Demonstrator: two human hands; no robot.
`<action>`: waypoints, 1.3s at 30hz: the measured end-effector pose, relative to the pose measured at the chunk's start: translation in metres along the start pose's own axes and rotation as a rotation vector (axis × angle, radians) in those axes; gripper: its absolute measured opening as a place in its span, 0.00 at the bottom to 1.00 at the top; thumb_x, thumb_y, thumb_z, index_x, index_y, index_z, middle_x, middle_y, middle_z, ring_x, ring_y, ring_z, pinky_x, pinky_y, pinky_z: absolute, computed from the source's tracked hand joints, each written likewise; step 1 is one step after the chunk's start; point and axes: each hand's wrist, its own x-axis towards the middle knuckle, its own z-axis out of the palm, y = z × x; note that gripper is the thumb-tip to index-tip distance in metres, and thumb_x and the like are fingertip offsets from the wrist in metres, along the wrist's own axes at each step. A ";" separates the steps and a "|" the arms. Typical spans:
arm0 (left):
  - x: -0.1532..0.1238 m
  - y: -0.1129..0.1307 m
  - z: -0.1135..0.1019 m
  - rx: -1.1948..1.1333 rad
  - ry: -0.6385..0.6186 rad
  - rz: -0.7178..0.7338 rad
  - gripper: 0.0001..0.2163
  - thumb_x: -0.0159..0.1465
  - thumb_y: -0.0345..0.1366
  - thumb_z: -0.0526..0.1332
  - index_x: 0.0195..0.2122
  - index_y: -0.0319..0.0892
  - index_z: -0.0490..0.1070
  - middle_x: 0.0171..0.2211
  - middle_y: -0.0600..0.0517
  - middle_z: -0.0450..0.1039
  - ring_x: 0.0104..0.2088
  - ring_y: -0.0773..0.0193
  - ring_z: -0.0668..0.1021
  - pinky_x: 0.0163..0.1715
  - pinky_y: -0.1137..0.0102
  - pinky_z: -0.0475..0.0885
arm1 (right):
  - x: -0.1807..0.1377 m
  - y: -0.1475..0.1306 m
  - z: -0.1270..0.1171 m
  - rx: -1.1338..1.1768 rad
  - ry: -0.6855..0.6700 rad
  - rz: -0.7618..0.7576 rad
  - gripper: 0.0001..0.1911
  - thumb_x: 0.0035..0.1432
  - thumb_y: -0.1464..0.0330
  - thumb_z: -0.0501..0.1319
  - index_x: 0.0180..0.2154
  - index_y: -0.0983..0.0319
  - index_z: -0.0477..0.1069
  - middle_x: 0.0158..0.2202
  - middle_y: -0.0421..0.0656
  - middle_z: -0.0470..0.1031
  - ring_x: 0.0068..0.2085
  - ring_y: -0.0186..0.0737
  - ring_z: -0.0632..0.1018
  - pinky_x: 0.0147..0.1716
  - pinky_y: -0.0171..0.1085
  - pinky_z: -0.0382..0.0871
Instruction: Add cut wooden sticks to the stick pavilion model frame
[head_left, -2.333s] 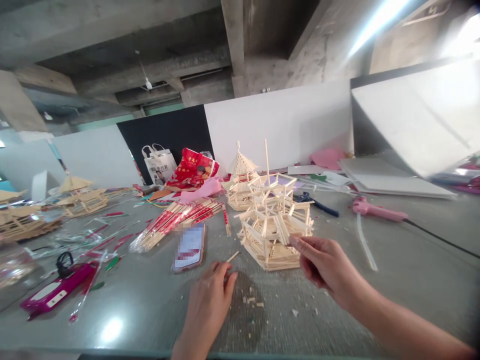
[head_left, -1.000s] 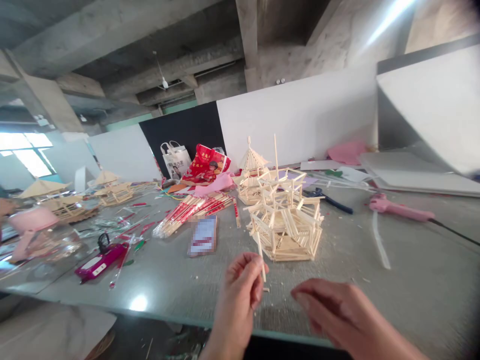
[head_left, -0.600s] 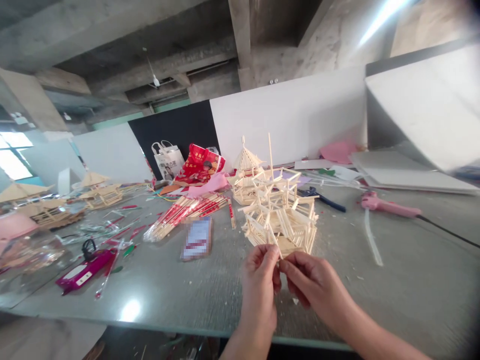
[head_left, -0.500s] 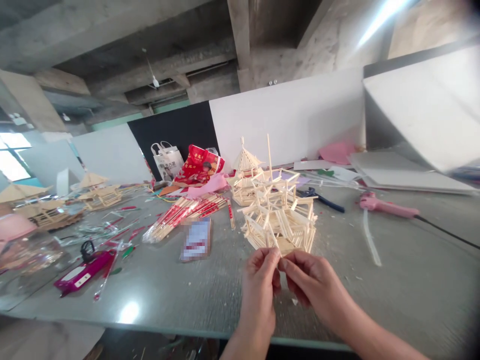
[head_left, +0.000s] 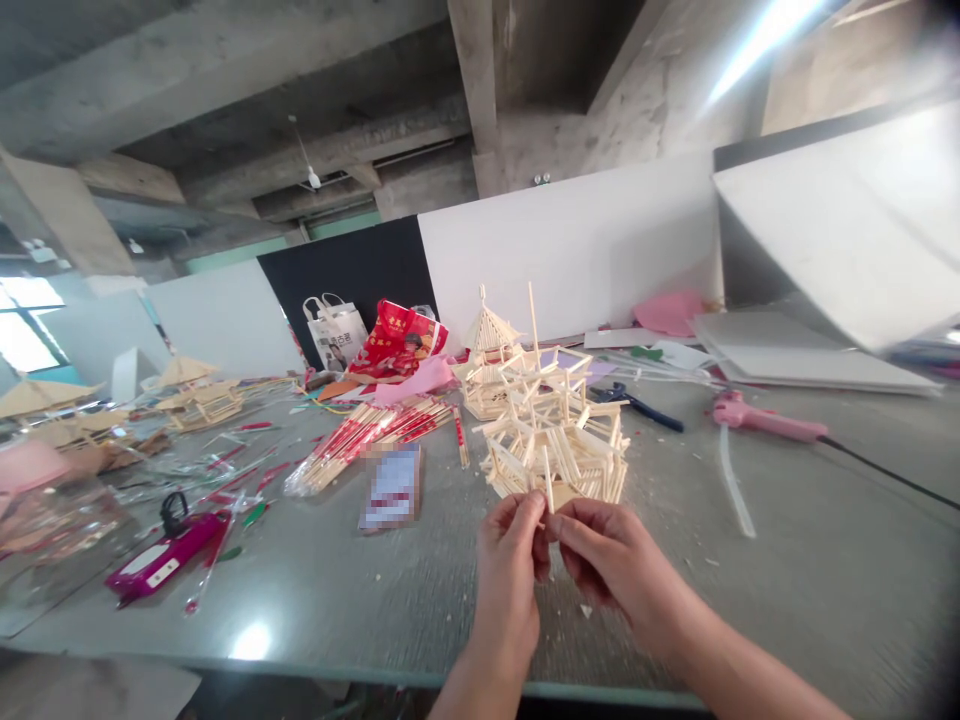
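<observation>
A pale wooden stick tower model (head_left: 559,430) stands on the grey table (head_left: 787,560) just beyond my hands. My left hand (head_left: 510,565) and my right hand (head_left: 611,560) meet fingertip to fingertip in front of its base. Both pinch one short thin wooden stick (head_left: 547,493) that points upward between them. A second, finished stick pavilion (head_left: 486,365) stands behind the tower.
A phone (head_left: 391,487) and a bundle of red-wrapped chopsticks (head_left: 367,435) lie to the left. A magenta tool (head_left: 161,562) sits near the left edge. A pink glue gun (head_left: 757,418) and dark pliers (head_left: 637,402) lie to the right. More stick models (head_left: 191,395) stand far left.
My left hand lifted the stick from the table. My right hand left the tower and joined it, so both now pinch the stick before the tower's base.
</observation>
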 end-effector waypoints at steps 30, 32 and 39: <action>0.005 0.006 0.008 -0.241 -0.034 -0.118 0.12 0.52 0.39 0.67 0.23 0.38 0.66 0.17 0.60 0.56 0.16 0.77 0.56 0.13 0.79 0.49 | 0.012 -0.004 -0.017 0.286 -0.024 0.082 0.19 0.48 0.58 0.65 0.22 0.63 0.59 0.15 0.31 0.57 0.12 0.21 0.56 0.12 0.28 0.40; 0.004 0.005 0.008 -0.238 -0.035 -0.114 0.12 0.52 0.39 0.67 0.23 0.38 0.65 0.17 0.60 0.56 0.16 0.77 0.56 0.13 0.79 0.49 | 0.012 -0.004 -0.016 0.294 -0.028 0.085 0.19 0.48 0.58 0.65 0.22 0.63 0.60 0.15 0.31 0.57 0.12 0.21 0.56 0.12 0.28 0.40; 0.002 0.005 0.008 -0.221 -0.025 -0.094 0.11 0.53 0.38 0.66 0.24 0.38 0.67 0.17 0.60 0.56 0.16 0.77 0.56 0.13 0.79 0.49 | 0.011 -0.004 -0.016 0.274 -0.025 0.076 0.19 0.49 0.57 0.65 0.22 0.63 0.60 0.15 0.31 0.56 0.13 0.21 0.56 0.12 0.28 0.40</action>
